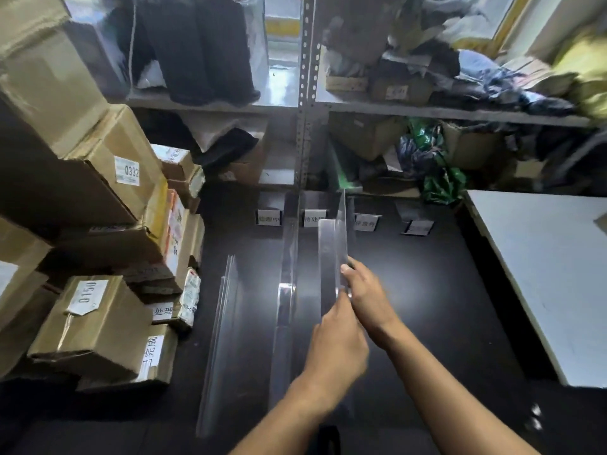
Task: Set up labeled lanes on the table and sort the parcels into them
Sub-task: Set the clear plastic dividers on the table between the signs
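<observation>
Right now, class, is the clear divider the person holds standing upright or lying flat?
Upright: the divider shows its thin edge pointing up, with the left hand and right hand gripping it.

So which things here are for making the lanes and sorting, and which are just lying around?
For the job: divider held by left hand and right hand; two other dividers on the table; four labels; parcels.
Just lying about: dark clothes on the shelf; green bag; white board.
</observation>
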{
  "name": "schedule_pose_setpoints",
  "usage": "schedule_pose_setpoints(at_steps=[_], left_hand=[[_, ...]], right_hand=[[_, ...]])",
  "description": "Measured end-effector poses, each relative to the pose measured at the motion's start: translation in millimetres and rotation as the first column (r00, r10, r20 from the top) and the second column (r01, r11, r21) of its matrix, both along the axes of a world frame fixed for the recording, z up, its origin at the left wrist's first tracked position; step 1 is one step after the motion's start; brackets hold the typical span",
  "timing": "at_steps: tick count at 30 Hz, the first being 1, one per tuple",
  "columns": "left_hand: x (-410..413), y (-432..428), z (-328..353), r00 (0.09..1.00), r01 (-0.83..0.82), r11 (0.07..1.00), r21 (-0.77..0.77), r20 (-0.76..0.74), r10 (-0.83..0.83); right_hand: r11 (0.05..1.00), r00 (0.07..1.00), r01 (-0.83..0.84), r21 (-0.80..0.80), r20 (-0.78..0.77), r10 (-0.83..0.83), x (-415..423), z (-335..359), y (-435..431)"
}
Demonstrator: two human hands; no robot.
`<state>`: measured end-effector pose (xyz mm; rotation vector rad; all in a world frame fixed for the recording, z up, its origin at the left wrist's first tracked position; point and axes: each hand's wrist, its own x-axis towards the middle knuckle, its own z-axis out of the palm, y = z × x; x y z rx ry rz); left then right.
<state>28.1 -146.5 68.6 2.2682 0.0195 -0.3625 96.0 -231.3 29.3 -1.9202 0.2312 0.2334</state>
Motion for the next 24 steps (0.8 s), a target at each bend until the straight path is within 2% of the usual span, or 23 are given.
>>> schedule_pose_setpoints(at_steps=[2,6,12,17,19,22,24], left_hand=[[-5,-13,-21,0.997,0.022,1.000,0.010,-0.070,-0.022],[-15,-25,-62,0.982,0.072,0.997,0.031,-0.179,-0.065],[-27,-31,-108,0.957,0.074,0.997,-0.020,-0.282,-0.076],[-31,-37,-138,0.949,0.056,0.998,-0.036,-0.309,-0.065],[-31,-39,-151,0.950,0.042,0.999,-0.020,-0.310,-0.046],[-29,-44,-160,0.951,-0.009,1.000,-0.024,-0.311,0.001],[-29,-50,-163,0.953,-0.017,0.999,-0.034,-0.302,0.006]], right_hand=[[0.998,0.995,-0.025,-0.063,-0.101,0.019,-6,-21,-13],[0.997,0.972,-0.032,-0.067,-0.234,0.016,-24,-57,-27],[0.991,0.950,-0.084,-0.109,-0.309,0.046,-43,-99,-38],[0.969,0.924,-0.170,-0.178,-0.370,0.094,-44,-113,-53],[0.970,0.946,-0.087,-0.226,-0.325,0.009,-37,-113,-64],[0.973,0.946,0.133,-0.189,-0.269,-0.181,-11,-115,-80],[0.989,0.940,0.075,-0.130,-0.321,-0.114,10,-120,-86]])
